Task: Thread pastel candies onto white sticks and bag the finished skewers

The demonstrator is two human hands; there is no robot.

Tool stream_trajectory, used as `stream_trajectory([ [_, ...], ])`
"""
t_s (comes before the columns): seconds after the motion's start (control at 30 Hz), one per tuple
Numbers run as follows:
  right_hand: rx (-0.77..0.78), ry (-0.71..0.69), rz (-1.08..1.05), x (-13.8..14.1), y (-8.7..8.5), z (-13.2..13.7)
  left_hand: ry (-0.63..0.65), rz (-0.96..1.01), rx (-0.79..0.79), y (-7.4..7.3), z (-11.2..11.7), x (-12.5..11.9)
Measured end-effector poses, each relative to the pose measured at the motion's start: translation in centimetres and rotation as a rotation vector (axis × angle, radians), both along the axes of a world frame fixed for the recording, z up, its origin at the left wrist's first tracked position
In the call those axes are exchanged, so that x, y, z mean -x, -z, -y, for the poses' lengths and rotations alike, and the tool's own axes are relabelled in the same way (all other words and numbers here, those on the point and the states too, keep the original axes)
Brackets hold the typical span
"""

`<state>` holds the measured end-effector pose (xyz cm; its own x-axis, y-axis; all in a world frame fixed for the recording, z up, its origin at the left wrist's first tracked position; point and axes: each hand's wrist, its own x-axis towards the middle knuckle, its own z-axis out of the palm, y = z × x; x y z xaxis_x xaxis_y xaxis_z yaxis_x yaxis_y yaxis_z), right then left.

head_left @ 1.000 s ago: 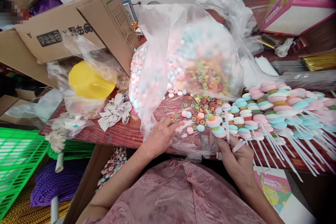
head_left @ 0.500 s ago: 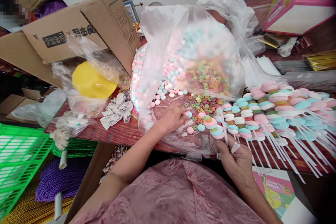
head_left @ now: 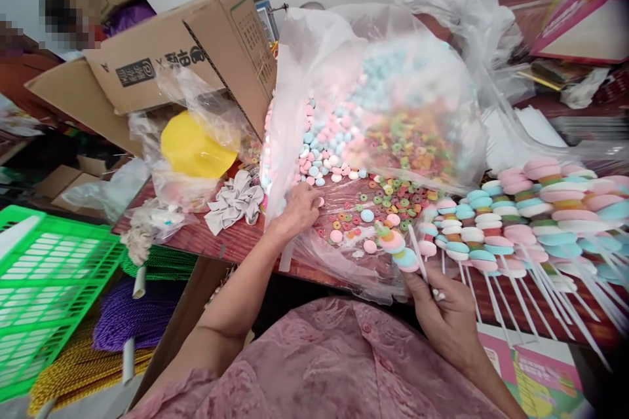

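Candy stick (head_left: 400,250), thin white plastic carrying a short stack of pastel pink, blue and green discs at its tip: held slanting over the near edge of the dark red wooden tabletop (head_left: 236,243), just right of centre, tip leaning left toward the loose sweets. Pinched low on the shaft by the right hand (head_left: 445,314), thumb pressed against curled fingers. Only a few discs on it, fewer than on the filled ones, as far as can be judged.

Left hand (head_left: 297,209) near it, resting at the mouth of the big clear plastic bag (head_left: 373,78), fingertips drawn together at a small pink disc; cannot tell whether gripped or merely touched. Spilled from that mouth: small coloured candy rings (head_left: 393,195) and round pastel tablets (head_left: 319,160), with far more heaped inside the bag toward the far edge.

Along the right edge, touching one another, a long row of filled sticks (head_left: 511,222), shafts fanned toward the near edge. Judging from that: a good many done, one partly threaded, plenty of loose sweets left.

Toward the left edge, a crumpled grey cloth (head_left: 236,200), then a yellow plastic cup (head_left: 194,147) wrapped in clear film, with an open brown cardboard box (head_left: 181,59) behind. Below the table at left, a green plastic crate (head_left: 44,288) and spools of purple cord (head_left: 128,317).
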<state>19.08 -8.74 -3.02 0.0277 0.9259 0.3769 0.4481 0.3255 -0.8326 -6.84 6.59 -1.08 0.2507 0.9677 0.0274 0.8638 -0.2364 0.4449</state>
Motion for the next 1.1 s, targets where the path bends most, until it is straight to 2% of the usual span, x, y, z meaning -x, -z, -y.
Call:
stream_trajectory([
  [0.1,-0.032,-0.011,0.015,0.3,-0.2,0.0,0.047,0.042,-0.081,-0.7,2.0,-0.5],
  [0.23,-0.012,0.027,0.006,0.2,0.0,-0.1,0.311,-0.052,0.043,-0.9,5.7,-1.9],
  [0.33,-0.019,0.009,0.018,0.4,0.0,-0.1,0.304,0.033,0.028,-0.2,6.8,-2.4],
  [0.4,-0.037,-0.02,0.021,0.7,0.0,-0.2,0.205,0.218,-0.024,0.2,6.2,-1.9],
  [0.47,-0.054,-0.034,0.031,1.0,-0.1,-0.2,0.032,0.384,-0.076,0.3,4.8,-0.9],
  [0.53,-0.07,-0.027,0.045,1.1,-0.2,-0.2,-0.127,0.438,-0.102,0.3,3.2,0.2],
  [0.6,-0.087,-0.02,0.057,1.2,-0.1,-0.1,-0.186,0.408,-0.065,0.3,1.9,0.9],
  [0.7,-0.081,-0.046,0.059,1.2,0.0,-0.1,-0.163,0.365,-0.003,0.5,1.2,1.2],
  [0.87,-0.1,-0.063,0.045,1.3,-0.1,-0.1,-0.053,0.367,-0.142,1.1,1.9,0.9],
  [0.97,-0.097,-0.068,0.043,1.5,-0.1,-0.2,0.027,0.377,-0.145,1.2,2.0,0.9],
  [1.1,-0.08,-0.056,0.055,1.8,0.0,-0.2,0.025,0.336,-0.1,1.2,1.8,1.0],
])
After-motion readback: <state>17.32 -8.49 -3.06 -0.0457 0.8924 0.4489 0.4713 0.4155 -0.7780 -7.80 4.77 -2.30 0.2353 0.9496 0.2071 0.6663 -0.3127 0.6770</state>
